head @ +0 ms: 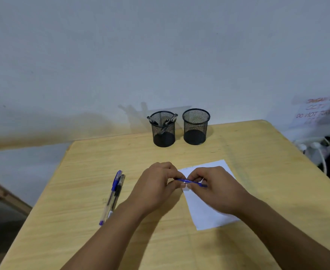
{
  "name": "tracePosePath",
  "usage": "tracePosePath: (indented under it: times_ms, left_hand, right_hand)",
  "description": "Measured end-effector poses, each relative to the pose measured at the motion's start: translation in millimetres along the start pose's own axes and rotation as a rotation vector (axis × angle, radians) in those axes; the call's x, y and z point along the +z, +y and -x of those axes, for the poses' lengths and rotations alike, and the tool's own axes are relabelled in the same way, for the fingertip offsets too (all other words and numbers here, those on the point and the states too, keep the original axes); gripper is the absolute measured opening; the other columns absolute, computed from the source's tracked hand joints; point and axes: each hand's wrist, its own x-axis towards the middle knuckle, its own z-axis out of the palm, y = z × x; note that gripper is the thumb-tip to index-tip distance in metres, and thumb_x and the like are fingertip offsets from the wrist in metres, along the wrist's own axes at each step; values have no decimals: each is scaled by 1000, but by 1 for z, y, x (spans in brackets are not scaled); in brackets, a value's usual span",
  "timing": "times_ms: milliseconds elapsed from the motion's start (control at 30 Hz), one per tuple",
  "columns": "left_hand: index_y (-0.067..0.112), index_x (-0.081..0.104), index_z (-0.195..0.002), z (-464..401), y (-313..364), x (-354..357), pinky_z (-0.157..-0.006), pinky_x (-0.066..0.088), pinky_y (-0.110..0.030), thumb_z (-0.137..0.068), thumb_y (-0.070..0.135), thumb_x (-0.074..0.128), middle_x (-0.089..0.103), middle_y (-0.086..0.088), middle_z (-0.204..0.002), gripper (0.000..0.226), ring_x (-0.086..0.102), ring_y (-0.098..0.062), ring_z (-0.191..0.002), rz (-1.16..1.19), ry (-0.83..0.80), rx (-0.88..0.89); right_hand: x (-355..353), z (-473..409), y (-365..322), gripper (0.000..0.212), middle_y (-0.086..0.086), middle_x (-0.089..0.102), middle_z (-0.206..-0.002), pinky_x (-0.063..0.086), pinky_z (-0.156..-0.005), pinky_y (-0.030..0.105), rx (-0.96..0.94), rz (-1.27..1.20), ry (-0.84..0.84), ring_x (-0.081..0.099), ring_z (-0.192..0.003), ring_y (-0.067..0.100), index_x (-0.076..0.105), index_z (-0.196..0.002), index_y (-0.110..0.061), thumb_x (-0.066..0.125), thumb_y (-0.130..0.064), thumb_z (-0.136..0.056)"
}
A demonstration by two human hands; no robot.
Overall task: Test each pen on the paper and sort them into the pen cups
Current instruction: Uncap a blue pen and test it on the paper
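1. Head view: your left hand (156, 187) and right hand (214, 189) meet over the wooden table (277, 172), both pinching one blue pen (191, 181) held level between the fingertips.
2. That pen hangs just above the near-left edge of the white paper (209, 213), which lies under your right hand.
3. Two more pens (112, 195) — one blue-capped, one black-capped — lie side by side on the table, left of your left hand.
4. At the far edge stand two black mesh cups: the left cup (163, 129) holds several dark pens, the right cup (195, 126) beside it shows only its mesh and base.
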Motion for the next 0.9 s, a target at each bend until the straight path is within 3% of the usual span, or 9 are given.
tracePosePath:
  times_ms: [267, 333, 433, 500, 567, 633, 700, 800, 900]
  left_hand:
    - [37, 75, -95, 3, 1, -4, -73, 47, -29, -87, 34, 71, 64, 16, -89, 10, 56, -5, -87, 90, 31, -70]
    - [36, 76, -95, 3, -2, -10, -70, 43, -22, -86, 33, 72, 66, 15, -88, 10, 55, -1, -84, 83, 67, -128]
    - [35, 75, -89, 5, -7, -13, -63, 38, -15, -85, 33, 72, 66, 17, -85, 6, 54, 4, -79, 33, 146, -289]
    - [36, 75, -86, 8, -11, -11, -62, 43, -20, -84, 34, 67, 66, 19, -85, 9, 57, 2, -74, 5, 189, -429]
    - [29, 72, -79, 12, -12, -5, -63, 52, -31, -81, 32, 58, 66, 14, -82, 15, 60, -4, -70, -10, 235, -530]
    - [17, 63, -74, 15, -13, 1, -61, 54, -43, -77, 29, 52, 63, 4, -74, 17, 59, -17, -64, -33, 292, -561]
    - [14, 58, -70, 14, -13, 4, -60, 52, -46, -76, 27, 52, 60, 1, -70, 16, 57, -20, -61, -49, 322, -566]
    - [22, 70, -86, 13, -14, 6, -71, 51, -41, -80, 24, 58, 63, 6, -84, 13, 59, -18, -79, -88, 332, -510]
    - [30, 69, -113, 16, -9, 14, -80, 44, -32, -83, 24, 61, 60, 13, -103, 31, 50, -13, -97, -170, 375, -403]
  right_hand:
    - [7, 5, 5, 21, -8, 64, -66, 41, -51, 24, 114, 50, 132, 53, -54, 8, 61, -76, -30, 63, -48, -86]
    - [3, 6, 10, 20, -9, 61, -63, 40, -51, 23, 125, 16, 116, 50, -52, 8, 60, -75, -29, 64, -45, -86]
    - [0, 7, 17, 9, -12, 63, -71, 40, -51, 16, 142, -149, 164, 51, -52, 6, 63, -84, -31, 65, -24, -90]
    - [0, 8, 22, 20, -10, 67, -84, 52, -59, 19, 198, -272, 231, 60, -60, 10, 65, -97, -30, 60, -12, -91]
    - [0, 9, 24, 31, -1, 70, -90, 62, -71, 31, 280, -467, 271, 69, -71, 14, 63, -106, -31, 57, -5, -91]
    - [0, 10, 24, 30, 9, 71, -90, 63, -73, 36, 332, -642, 313, 73, -74, 21, 64, -108, -28, 61, -3, -91]
    - [-1, 11, 25, 23, 15, 70, -91, 63, -72, 34, 367, -723, 356, 74, -72, 22, 69, -106, -19, 62, -3, -92]
    - [0, 13, 28, 23, 13, 74, -95, 62, -79, 40, 413, -804, 371, 77, -77, 20, 74, -107, -16, 59, -4, -94]
    - [-2, 14, 29, 29, 7, 78, -96, 56, -90, 55, 414, -868, 373, 77, -88, 19, 76, -99, -21, 54, -2, -96]
